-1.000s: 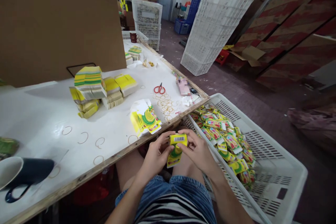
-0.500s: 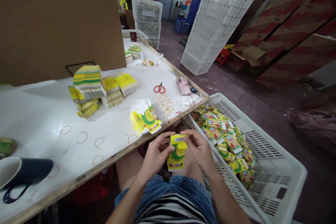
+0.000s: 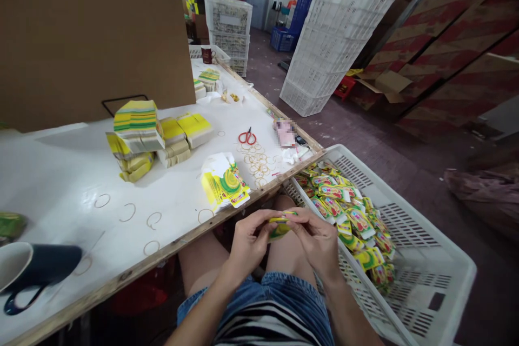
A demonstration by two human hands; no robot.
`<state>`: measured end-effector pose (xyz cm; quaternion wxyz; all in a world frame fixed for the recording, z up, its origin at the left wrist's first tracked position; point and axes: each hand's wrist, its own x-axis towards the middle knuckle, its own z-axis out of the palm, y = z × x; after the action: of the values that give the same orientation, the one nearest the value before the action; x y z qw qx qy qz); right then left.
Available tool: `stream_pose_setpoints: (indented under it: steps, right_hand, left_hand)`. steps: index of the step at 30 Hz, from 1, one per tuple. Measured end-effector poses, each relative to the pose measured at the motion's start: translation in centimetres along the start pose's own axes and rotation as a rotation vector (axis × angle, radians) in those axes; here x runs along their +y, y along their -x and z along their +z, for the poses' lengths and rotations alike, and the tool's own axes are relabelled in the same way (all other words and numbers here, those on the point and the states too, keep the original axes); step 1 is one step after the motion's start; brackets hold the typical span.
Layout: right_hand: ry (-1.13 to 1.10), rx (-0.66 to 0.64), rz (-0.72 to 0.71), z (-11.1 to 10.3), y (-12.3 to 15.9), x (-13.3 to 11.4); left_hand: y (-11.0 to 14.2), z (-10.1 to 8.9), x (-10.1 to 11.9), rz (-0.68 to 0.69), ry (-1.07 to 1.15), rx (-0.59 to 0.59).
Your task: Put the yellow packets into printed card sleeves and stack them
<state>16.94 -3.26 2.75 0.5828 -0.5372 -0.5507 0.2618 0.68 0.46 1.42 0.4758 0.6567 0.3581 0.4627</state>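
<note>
Over my lap, in front of the table edge, a small yellow-and-green cardboard box [image 3: 279,231] is pinched between both hands. My left hand [image 3: 252,238] grips its left side, and my right hand [image 3: 314,235] grips its right side, fingers closed on both. The box is tilted so that I mostly see its top end; the fingers cover much of the rest. Just beyond, on the table, a fanned pile of flat yellow-and-green cartons [image 3: 227,181] lies close to the edge. To my right, a white plastic crate [image 3: 425,275] holds a heap of small packed boxes [image 3: 344,205].
On the white table [image 3: 97,167] are red-handled scissors [image 3: 247,137], scattered rubber bands [image 3: 257,165] and bundled carton stacks [image 3: 138,124]. A dark blue mug [image 3: 48,265] stands at the near left. Tall white crates [image 3: 332,43] stand on the floor beyond.
Both hands have tipped the box, so its printed front and barcode flap have turned out of sight. The hands have drawn slightly closer around it. The table items stay put.
</note>
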Motion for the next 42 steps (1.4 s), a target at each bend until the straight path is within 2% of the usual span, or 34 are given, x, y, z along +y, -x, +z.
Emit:
stream_pose_setpoints:
  steps: [3, 4, 5, 7, 9, 11, 13, 15, 17, 19, 21, 23, 24, 26, 31, 34, 39, 42]
  right_hand:
    - [0.320, 0.313, -0.179, -1.5, -1.1, -0.4]
    - [0.404, 0.397, -0.208, -1.6, -1.7, -0.2]
    - [0.450, 0.427, -0.209, -1.3, -2.4, 0.2]
    - [0.414, 0.309, -0.126, 0.7, -3.9, 1.7]
    - [0.260, 0.076, 0.049, 4.0, -5.3, 3.6]
    - [0.105, -0.049, 0.209, 7.4, -6.3, 5.5]
    - [0.044, -0.076, 0.247, 9.7, -6.9, 6.6]
    - [0.011, -0.059, 0.247, 10.4, -6.9, 6.8]
    - [-0.071, -0.046, 0.262, 9.7, -6.3, 6.2]
    - [-0.226, -0.052, 0.302, 8.5, -5.3, 5.2]
    - [-0.393, -0.068, 0.360, 7.3, -4.0, 4.0]
    - [-0.480, -0.088, 0.411, 6.4, -2.7, 3.0]
    - [-0.493, -0.098, 0.429, 6.1, -2.2, 2.6]
    - [-0.490, -0.112, 0.452, 5.3, -1.4, 2.1]
    - [-0.404, -0.137, 0.454, 3.8, -0.6, 1.8]
    - [-0.315, -0.131, 0.431, 3.6, -0.5, 1.4]
    - [-0.246, -0.075, 0.400, 4.2, 0.0, 0.9]
    - [-0.134, -0.025, 0.328, 4.5, 0.2, 1.3]
  left_hand:
    - [-0.9, -1.6, -0.8, 0.085, -0.282, 0.111]
    - [-1.3, -2.3, -1.3, 0.084, -0.396, 0.179]
    - [-1.6, -3.0, -1.9, 0.060, -0.498, 0.251]
    - [-1.9, -4.0, -3.1, -0.016, -0.617, 0.281]
    - [-2.0, -4.5, -4.1, -0.048, -0.659, 0.244]
    - [-1.8, -4.6, -4.5, -0.041, -0.660, 0.195]
    - [-1.5, -4.7, -4.5, -0.030, -0.636, 0.170]
    - [-1.2, -5.0, -4.3, -0.030, -0.583, 0.195]
    - [-1.1, -5.3, -4.0, -0.037, -0.475, 0.289]
    - [-1.2, -5.3, -3.6, -0.072, -0.248, 0.358]
    - [-1.2, -4.9, -3.1, -0.138, 0.073, 0.277]
    - [-1.1, -4.2, -2.6, -0.194, 0.360, 0.106]
    - [-1.1, -3.8, -2.3, -0.207, 0.457, 0.038]
    - [-1.0, -3.0, -2.0, -0.209, 0.561, -0.014]
    - [-0.8, -1.8, -2.0, -0.193, 0.605, 0.008]
    - [-0.8, -1.5, -2.0, -0.204, 0.579, 0.031]
    - [-0.8, -1.3, -1.3, -0.268, 0.383, 0.172]
    - [-0.7, -1.0, -0.8, -0.250, 0.238, 0.235]
